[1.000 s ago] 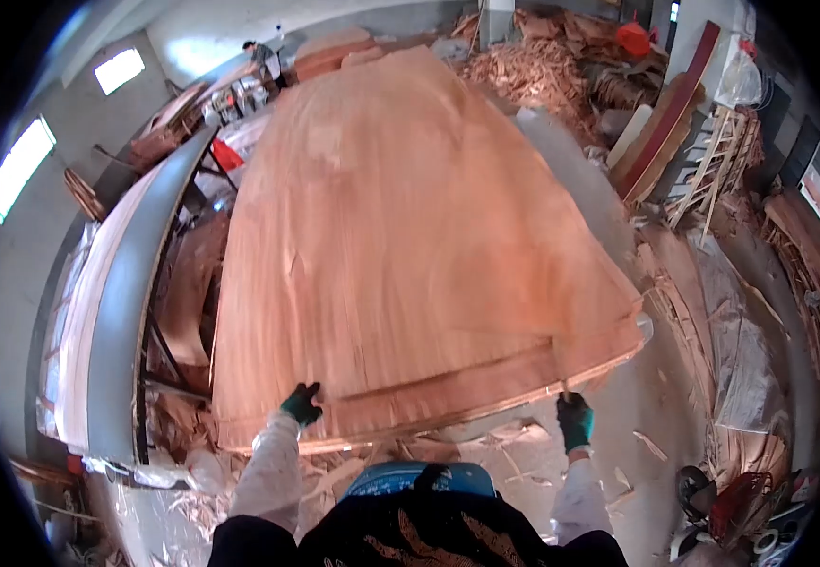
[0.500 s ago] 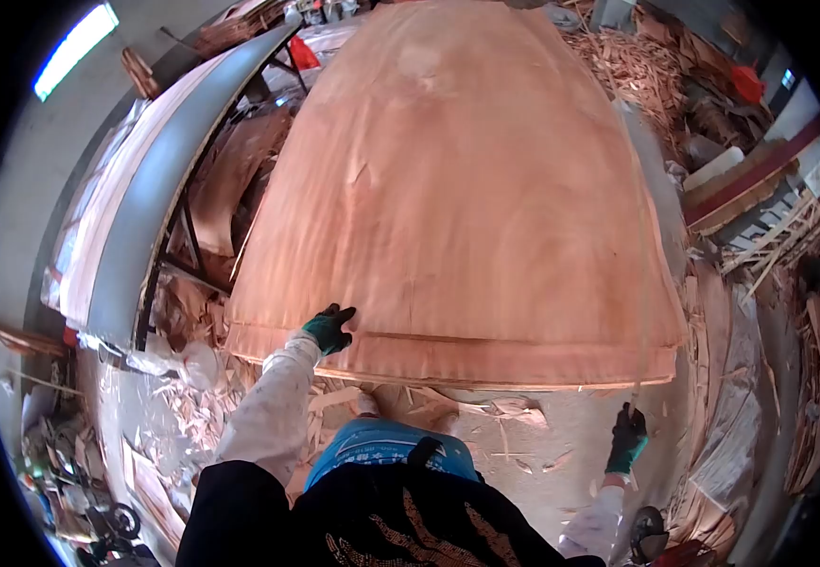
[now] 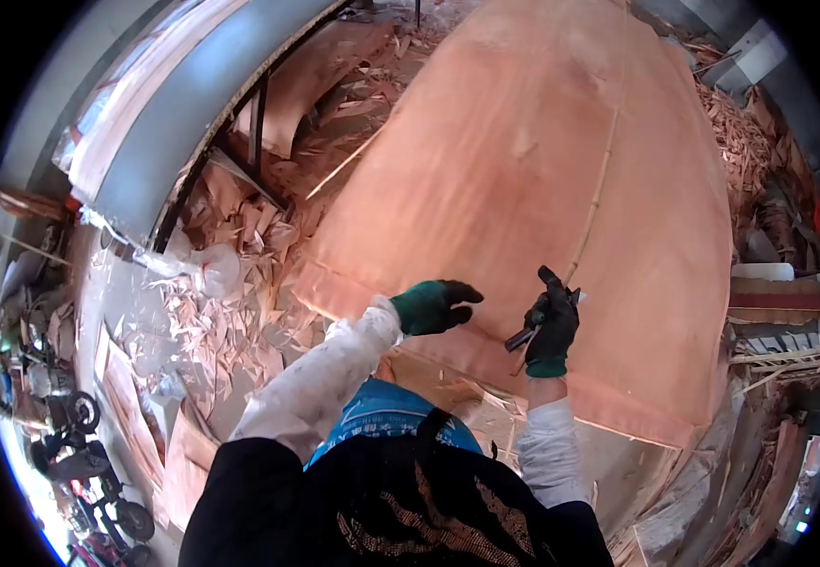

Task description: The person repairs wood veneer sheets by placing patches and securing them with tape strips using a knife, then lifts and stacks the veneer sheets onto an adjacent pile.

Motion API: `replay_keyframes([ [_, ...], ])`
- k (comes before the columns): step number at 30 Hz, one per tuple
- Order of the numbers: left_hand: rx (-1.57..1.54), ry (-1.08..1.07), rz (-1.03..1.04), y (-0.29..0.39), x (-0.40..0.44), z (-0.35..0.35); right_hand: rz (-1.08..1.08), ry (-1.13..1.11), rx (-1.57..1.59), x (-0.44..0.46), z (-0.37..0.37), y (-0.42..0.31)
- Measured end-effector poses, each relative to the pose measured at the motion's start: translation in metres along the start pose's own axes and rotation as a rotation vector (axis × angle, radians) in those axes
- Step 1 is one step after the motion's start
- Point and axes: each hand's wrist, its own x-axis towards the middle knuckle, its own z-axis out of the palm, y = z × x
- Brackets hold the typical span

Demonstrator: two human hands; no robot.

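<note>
A large stack of thin reddish wood veneer sheets (image 3: 485, 189) lies before me. My left hand (image 3: 438, 307), in a green and black glove, is over its near edge with the fingers stretched out and nothing in them; whether it touches the veneer I cannot tell. Beside it, my right hand (image 3: 552, 326), gloved alike, is closed around a long thin bamboo stick (image 3: 591, 213) that runs away over the sheets. A short dark handle (image 3: 519, 340) also sticks out of this fist, with a small pale tip on the other side; its kind is unclear.
Left of the stack stands a dark metal-framed bench (image 3: 257, 123) with a grey-blue top. Torn veneer scraps (image 3: 230, 321) litter the floor between. More shavings (image 3: 745, 142) pile up at the right. Motorbikes (image 3: 98, 463) stand at the lower left.
My right hand has come up and left from beside the stack to over its near edge, bringing the bamboo stick. My left hand has lifted and shifted right. The view has turned left.
</note>
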Motion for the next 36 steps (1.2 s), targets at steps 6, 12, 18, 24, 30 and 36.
replay_keyframes([
  [6, 0.150, 0.727, -0.187, -0.193, -0.008, -0.184, 0.195, 0.065, -0.244, 0.034, 0.087, 0.114],
  [12, 0.116, 0.111, -0.673, -0.329, 0.003, -0.222, 0.119, 0.213, -0.376, 0.036, 0.101, 0.143],
  [18, -1.032, 0.066, -0.549, -0.279, -0.008, -0.230, 0.100, 0.305, -0.544, 0.048, 0.095, 0.156],
  [24, -0.155, 0.015, -0.174, -0.239, 0.001, -0.237, 0.075, 0.313, -0.266, 0.056, 0.096, 0.165],
  [30, 0.087, 0.446, -0.309, -0.331, 0.039, -0.210, 0.146, 0.497, -0.597, 0.052, 0.118, 0.153],
  [36, 0.107, -0.386, -0.072, -0.341, 0.069, -0.257, 0.092, 0.692, -0.929, 0.059, 0.092, 0.182],
])
